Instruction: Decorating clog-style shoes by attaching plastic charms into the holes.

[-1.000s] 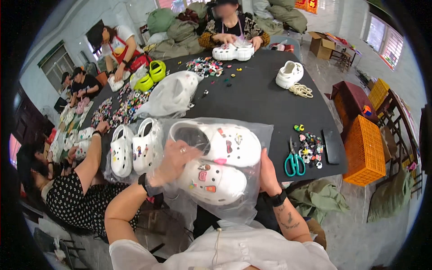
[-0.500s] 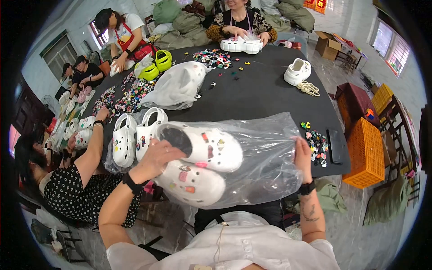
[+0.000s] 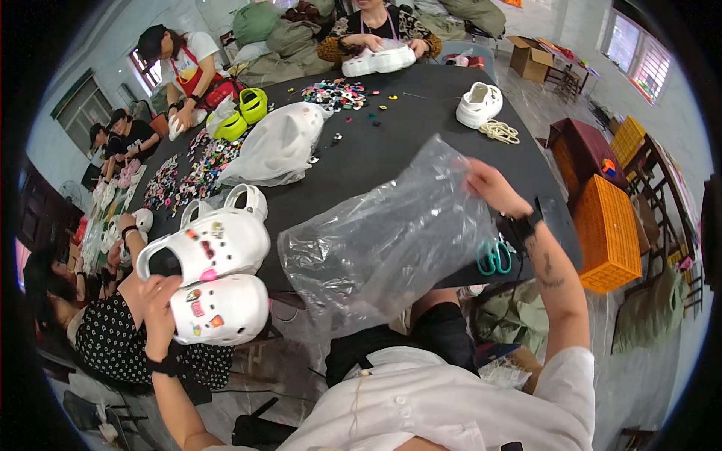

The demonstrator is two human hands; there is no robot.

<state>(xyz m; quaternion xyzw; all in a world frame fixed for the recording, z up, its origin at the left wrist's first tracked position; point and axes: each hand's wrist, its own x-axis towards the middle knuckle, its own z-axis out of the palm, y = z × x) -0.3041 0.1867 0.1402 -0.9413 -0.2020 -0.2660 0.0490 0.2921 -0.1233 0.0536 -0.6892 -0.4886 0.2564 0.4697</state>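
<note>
My left hand (image 3: 160, 307) grips a pair of white clogs (image 3: 226, 248) by their heel ends, over the table's near left edge. Colourful charms sit on the clogs' uppers, and their toes face right. My right hand (image 3: 490, 186) pinches the upper right part of a clear plastic bag (image 3: 376, 240). The bag hangs limp and crumpled in front of me, apart from the clogs. Behind the held clogs another white clog (image 3: 248, 201) partly shows. A pair of teal-handled scissors (image 3: 494, 258) lies below my right hand near the table edge.
The black table (image 3: 398, 158) carries a bagged pair of clogs (image 3: 274, 143), lime clogs (image 3: 244, 116), heaps of charms (image 3: 335, 95), a white clog (image 3: 479, 105) and cord (image 3: 499, 132). Co-workers sit or stand left and opposite. Orange crates (image 3: 608, 233) stand at right.
The clogs have come out of the plastic bag and moved left with my left hand. My right hand has risen with the bag, which now sags. The scissors have come into view.
</note>
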